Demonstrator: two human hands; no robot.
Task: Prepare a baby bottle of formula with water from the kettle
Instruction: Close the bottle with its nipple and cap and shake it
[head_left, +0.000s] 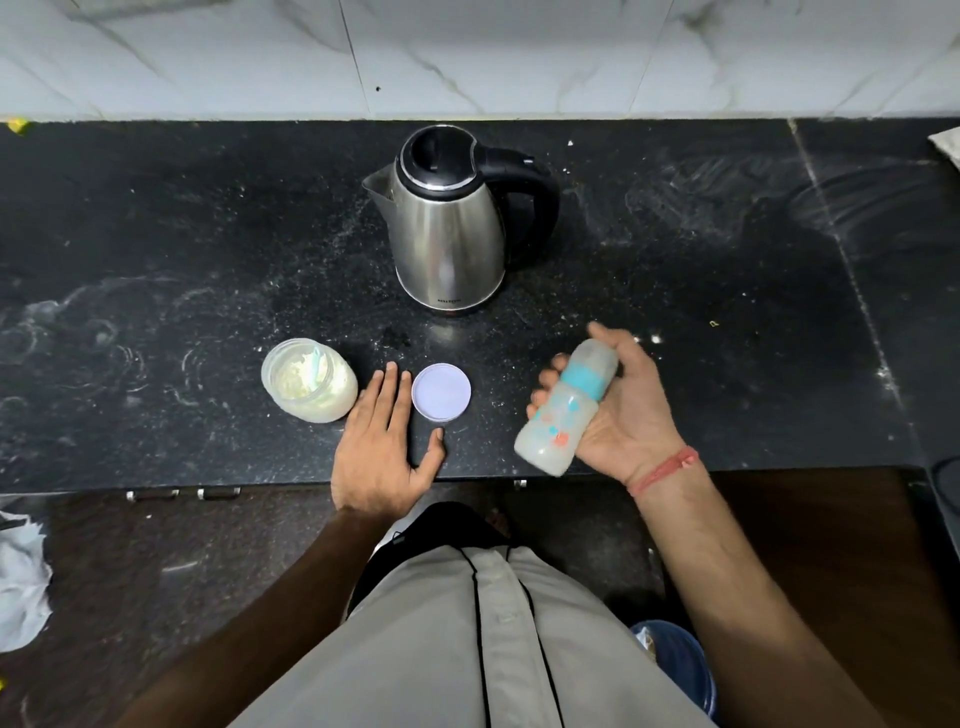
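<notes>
The kettle stands at centre frame on the counter, its handle to the right. Below it, left to right: the open jar, the left hand flat on the counter, the lid, then the right hand holding the bottle tilted above the counter's edge.

The person's left hand is lying flat, palm down, on the tabletop, fingers stretched forward and slightly spread, thumb angling out to the right. The right hand is hovering above the surface, palm turned up and leftward, fingers curling around a baby bottle that is tilting cap-up. Both forearms are reaching forward, bare.
</notes>
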